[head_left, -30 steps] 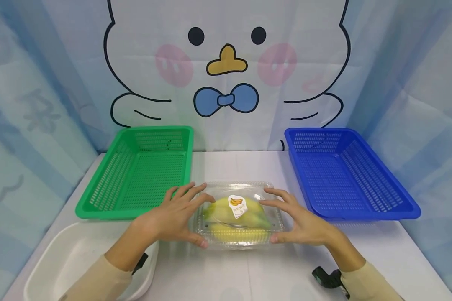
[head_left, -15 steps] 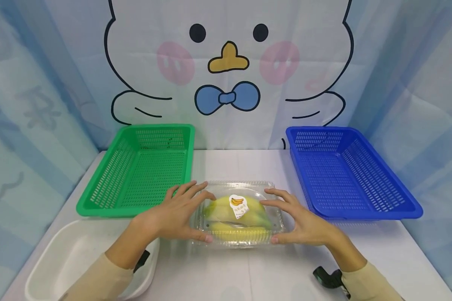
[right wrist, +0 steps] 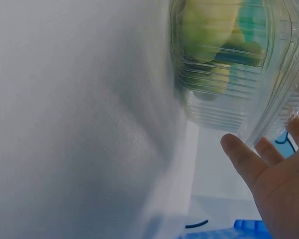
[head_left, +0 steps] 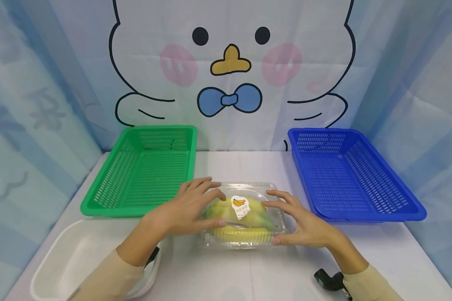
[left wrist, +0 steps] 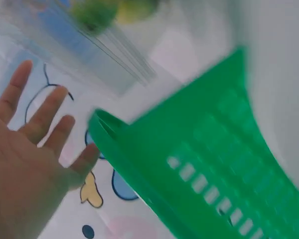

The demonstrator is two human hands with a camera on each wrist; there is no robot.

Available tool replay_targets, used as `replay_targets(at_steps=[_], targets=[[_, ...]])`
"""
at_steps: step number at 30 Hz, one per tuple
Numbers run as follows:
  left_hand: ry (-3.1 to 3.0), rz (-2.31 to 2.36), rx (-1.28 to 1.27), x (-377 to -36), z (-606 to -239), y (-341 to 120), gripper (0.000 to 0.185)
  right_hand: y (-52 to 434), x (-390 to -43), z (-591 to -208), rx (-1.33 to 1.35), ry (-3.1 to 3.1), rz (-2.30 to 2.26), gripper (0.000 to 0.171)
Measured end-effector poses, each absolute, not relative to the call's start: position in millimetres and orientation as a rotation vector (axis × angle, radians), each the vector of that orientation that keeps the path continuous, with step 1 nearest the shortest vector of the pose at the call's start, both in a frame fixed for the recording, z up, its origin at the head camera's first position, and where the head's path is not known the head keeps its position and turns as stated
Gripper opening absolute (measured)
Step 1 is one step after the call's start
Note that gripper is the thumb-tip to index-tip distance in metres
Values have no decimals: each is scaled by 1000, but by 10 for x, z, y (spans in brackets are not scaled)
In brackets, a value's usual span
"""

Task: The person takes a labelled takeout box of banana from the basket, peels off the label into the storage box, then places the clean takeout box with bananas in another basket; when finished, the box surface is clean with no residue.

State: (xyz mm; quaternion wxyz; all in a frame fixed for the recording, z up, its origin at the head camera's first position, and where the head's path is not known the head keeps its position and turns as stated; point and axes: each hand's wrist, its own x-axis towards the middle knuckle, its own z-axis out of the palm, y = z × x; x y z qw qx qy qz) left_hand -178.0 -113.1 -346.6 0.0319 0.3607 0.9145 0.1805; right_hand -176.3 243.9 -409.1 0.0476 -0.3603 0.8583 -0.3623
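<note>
The clear container (head_left: 245, 243) is resting on the desk (head_left: 211, 276), midway between the two baskets, with yellow-green produce (head_left: 258, 219) showing beneath its stickered lid. The left hand (head_left: 182, 211) is reaching over the container's left side, fingers spread apart; whether they are touching the plastic is impossible to tell. The right hand (head_left: 299, 221) is bordering the right edge, thumb and fingers also apart, not clamping. Caution: because neither hand is gripping firmly, a lift from this posture could be risking a slip or a tilt, and uneven support could be letting the produce roll to one end. Pressing on the thin lid could be buckling it or popping its rim. To the left, the green basket (head_left: 111, 211) is standing just beside the left hand, its raised rim obstructing sideways travel. The white tub (head_left: 65, 255) is lying partly under the left forearm, where a lowered sleeve could be catching. The blue basket (head_left: 369, 217) is similarly bounding the right side.
</note>
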Motion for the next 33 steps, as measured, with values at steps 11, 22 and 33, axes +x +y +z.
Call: replay_targets(at_steps=[11, 22, 33], targets=[[2762, 526, 1165, -1859, -3419, -878, 46, 2410, -1771, -4080, -1120, 2604, -1118, 82], [2790, 494, 1179, -1896, -3552, -603, 33, 2421, -1737, -4111, -1112, 2602, -1121, 81], [2857, 420, 1179, -1909, -3628, -484, 33, 2434, -1764, -4106, -1122, 2603, -1115, 82]])
